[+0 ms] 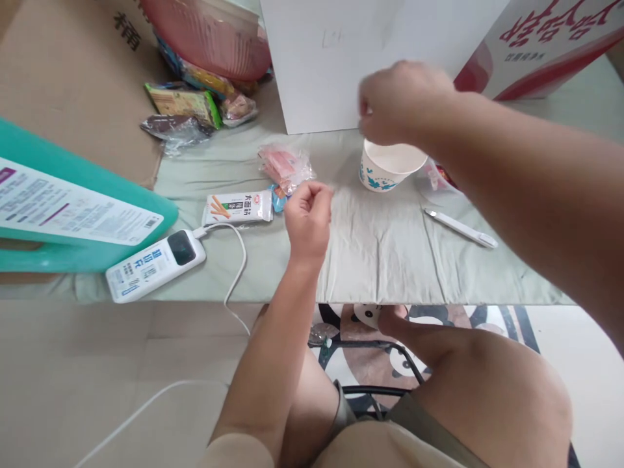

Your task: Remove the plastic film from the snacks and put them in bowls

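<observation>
My left hand (309,218) is closed, thumb pressed to the bent fingers, over the cloth in front of a pink plastic-wrapped packet (285,166). Whatever it may pinch is hidden. Just left of it lies a white snack packet (238,207), with a small blue wrapper (279,198) beside it. Raised above a white paper cup (387,170) with blue leaf prints is my right hand (404,101), curled into a fist and slightly blurred. No object shows between its fingers. The cup stands upright; part of its rim is behind the hand.
A white utility knife (461,227) lies right of centre, near a clear plastic bag (439,179). At left are a white power bank (156,265) with a cable and a green jug (82,201). A white box (316,71) and a pink basket (209,39) stand behind.
</observation>
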`<state>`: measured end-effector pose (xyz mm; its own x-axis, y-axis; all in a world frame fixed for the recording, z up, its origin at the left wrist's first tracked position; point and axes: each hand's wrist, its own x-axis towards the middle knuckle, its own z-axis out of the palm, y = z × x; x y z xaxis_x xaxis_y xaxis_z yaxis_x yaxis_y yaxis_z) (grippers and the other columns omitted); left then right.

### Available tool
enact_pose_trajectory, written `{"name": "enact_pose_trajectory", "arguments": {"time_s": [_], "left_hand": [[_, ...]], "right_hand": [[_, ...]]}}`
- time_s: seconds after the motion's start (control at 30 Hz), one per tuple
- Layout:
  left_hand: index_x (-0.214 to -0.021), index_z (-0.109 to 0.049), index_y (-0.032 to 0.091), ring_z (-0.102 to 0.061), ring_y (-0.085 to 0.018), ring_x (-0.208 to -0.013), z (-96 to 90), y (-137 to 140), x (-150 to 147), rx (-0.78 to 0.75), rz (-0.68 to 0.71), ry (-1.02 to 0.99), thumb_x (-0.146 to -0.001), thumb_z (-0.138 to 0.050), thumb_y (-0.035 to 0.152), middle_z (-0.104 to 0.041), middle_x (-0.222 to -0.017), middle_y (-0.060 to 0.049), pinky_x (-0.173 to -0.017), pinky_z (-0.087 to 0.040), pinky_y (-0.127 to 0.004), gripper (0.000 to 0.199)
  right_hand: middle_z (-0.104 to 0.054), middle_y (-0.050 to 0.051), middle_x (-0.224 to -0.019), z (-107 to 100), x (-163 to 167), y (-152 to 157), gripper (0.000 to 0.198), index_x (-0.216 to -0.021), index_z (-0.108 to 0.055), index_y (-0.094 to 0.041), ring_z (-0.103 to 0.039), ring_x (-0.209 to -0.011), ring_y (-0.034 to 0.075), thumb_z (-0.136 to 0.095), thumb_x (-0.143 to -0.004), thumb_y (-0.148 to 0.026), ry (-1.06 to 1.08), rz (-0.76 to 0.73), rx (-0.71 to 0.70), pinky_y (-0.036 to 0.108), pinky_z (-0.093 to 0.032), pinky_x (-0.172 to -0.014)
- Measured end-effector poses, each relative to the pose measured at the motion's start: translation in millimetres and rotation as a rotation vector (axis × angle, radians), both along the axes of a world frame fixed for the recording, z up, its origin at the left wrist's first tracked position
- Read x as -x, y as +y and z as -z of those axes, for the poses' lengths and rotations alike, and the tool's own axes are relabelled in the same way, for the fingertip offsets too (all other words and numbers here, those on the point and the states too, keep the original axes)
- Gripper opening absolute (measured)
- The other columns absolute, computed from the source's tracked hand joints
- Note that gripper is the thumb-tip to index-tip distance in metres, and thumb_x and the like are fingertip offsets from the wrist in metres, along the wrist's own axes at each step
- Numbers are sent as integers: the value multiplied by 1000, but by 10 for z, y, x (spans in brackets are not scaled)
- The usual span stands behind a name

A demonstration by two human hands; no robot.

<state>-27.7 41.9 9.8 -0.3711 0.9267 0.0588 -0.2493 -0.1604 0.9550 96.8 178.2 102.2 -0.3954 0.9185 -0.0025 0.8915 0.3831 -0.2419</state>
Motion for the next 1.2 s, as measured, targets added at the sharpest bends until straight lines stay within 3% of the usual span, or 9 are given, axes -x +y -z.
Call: {"name": "enact_pose_trajectory", "arguments": {"time_s": [0.1,0.17,0.37,0.6,0.7,0.83,0.9,1.07,1.2], "left_hand": [[-61,-49,22,-29,-7,-44,-17,41,58,-17,-228,-139,-80,-61,16,-31,-48,8,-45,-21,-25,23],[-61,-43,22,-25,-7,-43,-40,69,105,8,-314,-223,-82,-58,17,-26,-47,8,-46,-18,-26,26],[-67,-34,24,-20,-9,-45,-10,113,272,63,-318,-253,-87,-51,26,-19,-53,7,-46,-17,-31,26],[-74,-33,25,-41,-11,-53,262,188,487,43,-88,96,-96,-45,55,-33,-62,3,-51,-33,-32,38],[-84,-46,26,-59,-12,-68,250,138,347,121,138,118,-97,-44,65,-53,-73,0,-56,-44,-31,41],[-102,-59,26,-70,-19,-78,152,-26,-52,252,599,-134,-84,-61,75,-67,-89,-5,-57,-54,-31,53],[-109,-59,26,-71,-19,-76,154,-86,-213,307,684,-197,-79,-72,66,-69,-92,-4,-56,-55,-31,52],[-115,-52,29,-68,-15,-66,256,-81,-337,413,570,-110,-70,-87,36,-69,-92,1,-53,-54,-26,57],[-125,-48,35,-63,-13,-58,292,-109,-378,353,584,7,-74,-86,37,-64,-83,4,-53,-52,-26,63]], "right_hand": [[-55,15,-144,-12,378,-368,91,-159,-38,-32,-69,-114,35,-77,-78,-18,-174,-194,104,56,-58,-94],[-38,14,-161,162,609,-511,103,-164,-26,-41,-68,-118,33,-83,-78,-30,-155,-230,213,49,-57,-98],[-57,8,-145,757,823,-502,48,-147,-58,-31,-61,-129,23,-55,-99,-28,164,-204,205,38,-49,-111],[-57,4,-148,853,259,-1071,27,-123,-70,-31,-52,-141,28,-59,-98,-29,574,-44,-127,49,-45,-119],[-52,7,-150,910,-97,-1593,25,-120,-69,-34,-48,-145,34,-59,-97,-32,640,65,-311,60,-43,-119],[-51,9,-146,1141,-498,-2089,29,-119,-67,-37,-52,-139,38,-68,-91,-30,598,69,-443,64,-48,-113],[-50,9,-146,1288,-652,-2185,42,-127,-63,-39,-54,-137,36,-69,-89,-24,583,-55,-433,61,-52,-110],[-40,12,-158,1474,-999,-2163,74,-154,-39,-37,-49,-145,31,-67,-88,-17,719,-244,-228,53,-55,-110],[-44,8,-153,1452,-1207,-2079,53,-137,-60,-38,-51,-141,30,-66,-88,-19,731,-212,-128,50,-55,-108]]}}
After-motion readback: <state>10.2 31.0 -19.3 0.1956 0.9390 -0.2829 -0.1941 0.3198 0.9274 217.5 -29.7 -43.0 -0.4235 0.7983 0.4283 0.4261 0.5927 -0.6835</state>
